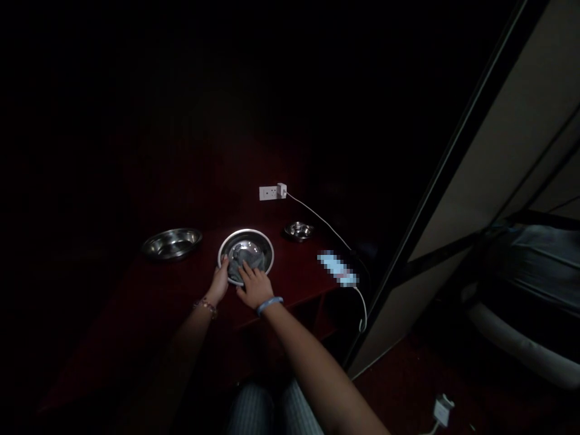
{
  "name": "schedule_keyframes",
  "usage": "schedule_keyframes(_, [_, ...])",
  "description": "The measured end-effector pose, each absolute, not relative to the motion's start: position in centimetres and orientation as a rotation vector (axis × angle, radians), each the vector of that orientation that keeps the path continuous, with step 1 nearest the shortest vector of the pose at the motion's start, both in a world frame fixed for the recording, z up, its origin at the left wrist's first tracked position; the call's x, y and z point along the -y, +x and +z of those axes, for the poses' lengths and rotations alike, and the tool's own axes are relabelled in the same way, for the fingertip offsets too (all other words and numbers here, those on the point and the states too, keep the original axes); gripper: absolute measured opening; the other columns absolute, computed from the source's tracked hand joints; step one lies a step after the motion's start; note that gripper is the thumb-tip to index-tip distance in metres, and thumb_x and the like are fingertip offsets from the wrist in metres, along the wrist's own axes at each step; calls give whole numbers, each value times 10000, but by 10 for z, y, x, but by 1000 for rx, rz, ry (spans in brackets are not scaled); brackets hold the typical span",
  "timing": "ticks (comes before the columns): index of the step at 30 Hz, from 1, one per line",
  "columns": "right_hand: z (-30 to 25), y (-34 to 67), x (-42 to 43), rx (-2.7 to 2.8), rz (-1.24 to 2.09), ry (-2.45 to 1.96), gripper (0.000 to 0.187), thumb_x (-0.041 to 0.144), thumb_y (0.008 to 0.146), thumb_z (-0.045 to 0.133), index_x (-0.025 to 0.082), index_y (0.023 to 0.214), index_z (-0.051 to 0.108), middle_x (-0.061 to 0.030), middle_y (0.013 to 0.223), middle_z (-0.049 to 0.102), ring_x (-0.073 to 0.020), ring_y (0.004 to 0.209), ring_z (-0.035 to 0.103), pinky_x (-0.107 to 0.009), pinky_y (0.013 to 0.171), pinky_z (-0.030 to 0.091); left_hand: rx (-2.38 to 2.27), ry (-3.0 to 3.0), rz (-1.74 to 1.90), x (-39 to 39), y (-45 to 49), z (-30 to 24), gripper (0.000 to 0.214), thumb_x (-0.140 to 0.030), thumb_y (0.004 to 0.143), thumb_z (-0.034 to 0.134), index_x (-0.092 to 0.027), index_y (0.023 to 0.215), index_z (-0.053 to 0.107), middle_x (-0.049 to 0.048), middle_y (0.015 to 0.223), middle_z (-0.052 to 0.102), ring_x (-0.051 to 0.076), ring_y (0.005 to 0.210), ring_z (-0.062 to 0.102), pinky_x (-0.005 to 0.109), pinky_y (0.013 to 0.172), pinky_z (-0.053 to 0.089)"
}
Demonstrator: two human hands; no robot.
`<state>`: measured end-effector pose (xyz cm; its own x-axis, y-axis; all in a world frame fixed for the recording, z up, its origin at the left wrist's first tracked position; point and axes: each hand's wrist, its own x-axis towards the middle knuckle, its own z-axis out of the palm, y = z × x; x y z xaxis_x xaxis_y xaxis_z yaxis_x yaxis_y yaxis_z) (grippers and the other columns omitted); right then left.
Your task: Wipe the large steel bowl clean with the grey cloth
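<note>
A shallow steel dish (172, 243) is seen left of the middle of the frame, on a dark red table (149, 302), well apart from the hands. Near the centre, the left hand (219, 284) is curled around the left rim of a round steel plate (256, 243), with the thumb laid on the edge. A grey cloth (254, 260) lies inside this plate. The cloth is pressed down by the right hand (254, 287), which is laid flat with its fingers a little spread. To the upper right of the plate a small steel bowl (298, 230) is placed. Above it a wall socket (268, 193) is seen, and a white cable (317, 219) is led from there to a flat device (338, 269) right of the plate.
</note>
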<state>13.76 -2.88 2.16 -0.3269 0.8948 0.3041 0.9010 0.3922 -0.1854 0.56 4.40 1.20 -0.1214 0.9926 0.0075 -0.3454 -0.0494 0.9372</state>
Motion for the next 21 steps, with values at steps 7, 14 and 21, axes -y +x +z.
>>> schedule_keyframes(7, [29,178,36,2389,-87,-1592,703,520,1028,575,90,1579,502,-151,1657,495,-292,1577,403,-459,1340,228,-1125,856,1597,-17,20,18,223,-364,925,693,-167,1025,723,72,987,804,228,1112,739,350,1092,522])
schedule_keyframes(14, [13,186,37,2239,-101,-1509,604,496,1078,494,123,1549,556,-117,1625,547,-256,1591,393,-455,1350,242,-1171,899,1628,-17,21,16,121,-303,868,733,-186,897,729,64,901,807,281,1127,745,385,1100,519])
schedule_keyframes(21, [12,187,22,2053,-137,-1501,608,378,1097,416,101,1638,416,-150,1719,397,-285,1655,250,-530,1347,222,-1211,824,1617,-23,15,10,128,-190,938,623,-196,984,743,94,1040,829,275,1242,725,417,1185,477])
